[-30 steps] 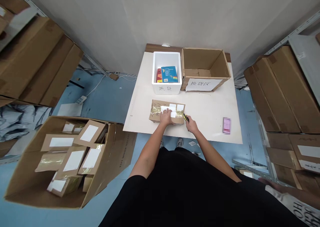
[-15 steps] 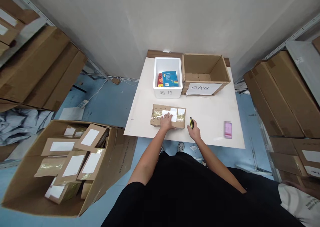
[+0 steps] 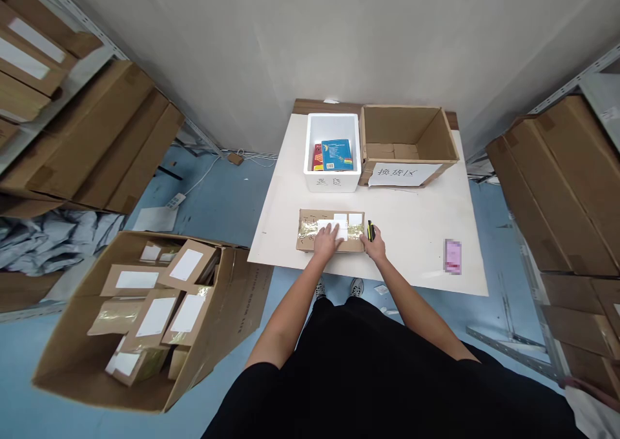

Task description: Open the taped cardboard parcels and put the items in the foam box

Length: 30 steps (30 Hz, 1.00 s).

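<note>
A small cardboard box (image 3: 307, 234), bound with clear tape and bearing white labels, lies near the table's front edge. On top of it rests my left hand (image 3: 326, 241), fingers spread over the label and tape. My right hand (image 3: 376, 246) is closed around a yellow-and-black utility knife (image 3: 371, 231) that points away from me. Its fingers are at the box's right end and seem to touch it. Whether the blade is out is too small to tell.
Behind the box stand a white bin (image 3: 333, 181) holding books (image 3: 338, 154) and a cardboard carton (image 3: 409, 148) with a handwritten sign. A blurred pink item (image 3: 453, 257) lies at the table's right. A large carton (image 3: 232, 290) of parcels sits on the floor at left; loaded shelves flank both sides.
My right hand has moved left with the utility knife, up to the right end of the box. The box has turned slightly under my left hand. The view has shifted a little.
</note>
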Tool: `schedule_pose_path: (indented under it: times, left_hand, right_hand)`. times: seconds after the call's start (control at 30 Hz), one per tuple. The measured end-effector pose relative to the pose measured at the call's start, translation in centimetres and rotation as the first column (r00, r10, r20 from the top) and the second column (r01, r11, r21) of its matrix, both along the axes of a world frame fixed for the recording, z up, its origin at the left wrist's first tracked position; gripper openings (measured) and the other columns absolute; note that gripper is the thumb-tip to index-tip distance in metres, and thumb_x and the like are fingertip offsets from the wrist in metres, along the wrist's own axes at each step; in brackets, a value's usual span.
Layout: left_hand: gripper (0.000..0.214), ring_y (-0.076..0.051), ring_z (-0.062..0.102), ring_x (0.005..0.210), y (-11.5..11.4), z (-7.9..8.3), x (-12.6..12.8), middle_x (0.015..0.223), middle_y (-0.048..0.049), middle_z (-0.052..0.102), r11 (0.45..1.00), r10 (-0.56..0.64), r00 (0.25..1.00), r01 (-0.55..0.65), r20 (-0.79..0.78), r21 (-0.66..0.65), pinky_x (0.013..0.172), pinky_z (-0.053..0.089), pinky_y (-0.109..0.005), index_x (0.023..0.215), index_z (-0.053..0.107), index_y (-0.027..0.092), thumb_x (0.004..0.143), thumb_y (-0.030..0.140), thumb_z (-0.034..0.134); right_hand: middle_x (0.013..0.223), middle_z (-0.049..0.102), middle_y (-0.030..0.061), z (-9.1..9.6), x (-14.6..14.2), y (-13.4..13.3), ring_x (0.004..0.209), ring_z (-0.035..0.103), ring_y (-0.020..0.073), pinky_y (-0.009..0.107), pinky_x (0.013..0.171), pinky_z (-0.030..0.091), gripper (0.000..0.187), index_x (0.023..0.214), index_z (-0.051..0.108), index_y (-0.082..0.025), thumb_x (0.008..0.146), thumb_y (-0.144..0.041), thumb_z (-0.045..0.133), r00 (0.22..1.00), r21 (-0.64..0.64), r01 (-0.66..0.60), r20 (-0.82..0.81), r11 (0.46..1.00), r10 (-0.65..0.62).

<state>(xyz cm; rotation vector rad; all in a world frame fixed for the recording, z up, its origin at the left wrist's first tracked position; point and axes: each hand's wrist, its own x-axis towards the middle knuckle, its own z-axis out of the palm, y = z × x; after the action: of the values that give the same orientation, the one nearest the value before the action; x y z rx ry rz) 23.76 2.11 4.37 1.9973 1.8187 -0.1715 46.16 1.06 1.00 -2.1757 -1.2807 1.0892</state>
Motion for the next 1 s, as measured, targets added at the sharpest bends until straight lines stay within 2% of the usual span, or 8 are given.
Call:
schedule_pose_path:
  times: [0.1, 0.2, 0.3, 0.4, 0.53, 0.67, 0.8, 1.0]
  left_hand:
    - [0.088, -0.038, 0.042, 0.153, 2.6, -0.1, -0.5, 0.175, -0.0131, 0.034, 0.999, 0.026, 0.999, -0.024, -0.047, 0.031, 0.121, 0.042, -0.053, 0.174, 0.017, 0.034, 0.101, 0.053, 0.061]
    - [0.112, -0.043, 0.013, 0.165, 5.4, -0.3, -0.9, 0.182, -0.0116, 0.014, 0.995, -0.094, 0.993, 0.095, -0.069, 0.011, 0.129, 0.025, -0.061, 0.174, 0.015, 0.035, 0.086, 0.056, 0.080]
    - [0.112, -0.040, 0.004, 0.167, 7.2, -0.5, -1.3, 0.182, -0.0103, 0.016, 0.980, -0.198, 0.980, 0.196, -0.029, -0.041, 0.132, 0.014, -0.063, 0.173, 0.018, 0.038, 0.084, 0.057, 0.082]
    - [0.097, -0.038, 0.007, 0.167, 7.4, -0.8, -1.6, 0.179, -0.0132, 0.024, 0.977, -0.213, 0.977, 0.213, -0.002, -0.019, 0.133, 0.008, -0.063, 0.173, 0.019, 0.034, 0.093, 0.056, 0.070]
    - [0.086, -0.040, 0.001, 0.167, 6.9, -1.2, -2.5, 0.180, -0.0167, 0.019, 0.963, -0.268, 0.962, 0.268, 0.058, -0.003, 0.131, 0.007, -0.066, 0.174, 0.020, 0.026, 0.101, 0.055, 0.055]
    - [0.078, -0.039, 0.007, 0.167, 7.1, -1.3, -3.5, 0.179, -0.0167, 0.021, 0.945, -0.327, 0.941, 0.328, 0.085, -0.004, 0.132, 0.010, -0.063, 0.172, 0.027, 0.024, 0.105, 0.061, 0.043]
    - [0.072, -0.037, 0.018, 0.165, 7.5, -1.1, -3.8, 0.177, -0.0145, 0.030, 0.948, -0.319, 0.945, 0.318, 0.069, 0.027, 0.133, 0.014, -0.058, 0.170, 0.034, 0.026, 0.107, 0.060, 0.039]
    - [0.067, -0.034, 0.027, 0.162, 7.4, -0.2, -3.8, 0.174, -0.0102, 0.038, 0.950, -0.311, 0.947, 0.307, 0.081, 0.059, 0.133, 0.016, -0.053, 0.166, 0.039, 0.031, 0.106, 0.061, 0.041]
  right_hand:
    - [0.138, 0.072, 0.0146, 0.0, -0.4, -0.3, 0.119, 0.072, 0.0317, 0.040, 0.102, 0.056, 0.090, 0.167, 0.034, -0.019, 0.091, -0.053, 0.068, 0.998, -0.059, -0.018, 0.063, 0.998, 0.021]
    - [0.135, 0.073, 0.0164, 0.2, -1.0, -0.5, 0.120, 0.072, 0.0331, 0.042, 0.103, 0.056, 0.090, 0.169, 0.029, -0.019, 0.093, -0.051, 0.067, 0.995, -0.111, -0.008, 0.097, 0.994, 0.019]
    - [0.135, 0.073, 0.0163, 0.3, -1.5, -0.5, 0.121, 0.072, 0.0325, 0.042, 0.103, 0.056, 0.087, 0.169, 0.028, -0.019, 0.096, -0.050, 0.064, 0.997, -0.129, -0.010, 0.075, 0.992, 0.020]
    - [0.138, 0.071, 0.0167, 0.4, -1.6, -0.8, 0.123, 0.071, 0.0319, 0.040, 0.104, 0.056, 0.089, 0.168, 0.030, -0.018, 0.096, -0.056, 0.064, 0.999, -0.091, 0.005, 0.035, 0.996, -0.002]
    - [0.138, 0.071, 0.0152, 0.4, -1.4, -1.4, 0.120, 0.072, 0.0305, 0.040, 0.104, 0.056, 0.086, 0.166, 0.035, -0.020, 0.095, -0.061, 0.063, 0.999, -0.068, 0.040, -0.007, 0.997, -0.041]
    - [0.133, 0.073, 0.0130, 0.6, -1.3, -1.4, 0.106, 0.076, 0.0272, 0.039, 0.095, 0.059, 0.083, 0.165, 0.036, -0.020, 0.098, -0.064, 0.058, 0.998, -0.068, 0.046, -0.033, 0.997, -0.048]
    - [0.131, 0.074, 0.0120, 1.3, -1.4, -1.2, 0.100, 0.076, 0.0257, 0.039, 0.092, 0.060, 0.084, 0.166, 0.036, -0.021, 0.098, -0.064, 0.057, 1.000, -0.072, 0.017, -0.014, 0.997, -0.018]
    - [0.132, 0.074, 0.0142, 3.0, -1.2, -1.7, 0.108, 0.075, 0.0309, 0.040, 0.094, 0.059, 0.079, 0.166, 0.038, -0.020, 0.100, -0.059, 0.052, 0.998, 0.038, -0.010, 0.056, 0.999, 0.008]
